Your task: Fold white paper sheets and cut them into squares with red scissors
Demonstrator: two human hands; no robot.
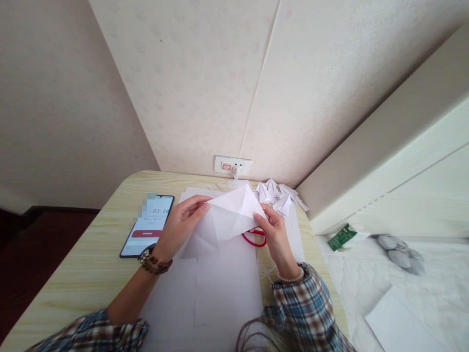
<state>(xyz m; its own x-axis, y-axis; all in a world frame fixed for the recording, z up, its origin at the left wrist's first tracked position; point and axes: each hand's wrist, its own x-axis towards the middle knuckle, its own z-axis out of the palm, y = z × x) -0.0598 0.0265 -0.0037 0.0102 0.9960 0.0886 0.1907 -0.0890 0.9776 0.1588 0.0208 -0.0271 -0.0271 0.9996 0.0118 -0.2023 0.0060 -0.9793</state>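
Note:
A creased sheet of white paper [230, 212] is held up above the table between my two hands. My left hand [185, 222] pinches its left side between thumb and fingers. At the right edge, my right hand [271, 227] grips the paper the same way. The sheet bears several fold lines, and one part hangs down at the lower left. Under it lie flat white sheets [223, 293]. Red-handled scissors [255, 238] show partly beneath the paper near my right hand; their blades are hidden. Folded paper pieces [273, 191] are piled beyond my right hand.
A phone [146, 230] with a running timer lies left of my left hand. A wall socket [232, 166] with a plug is behind the wooden table [98, 244]. At the right, a green carton [342, 237], a grey object [401, 252] and white paper [399, 322] lie on a quilted surface.

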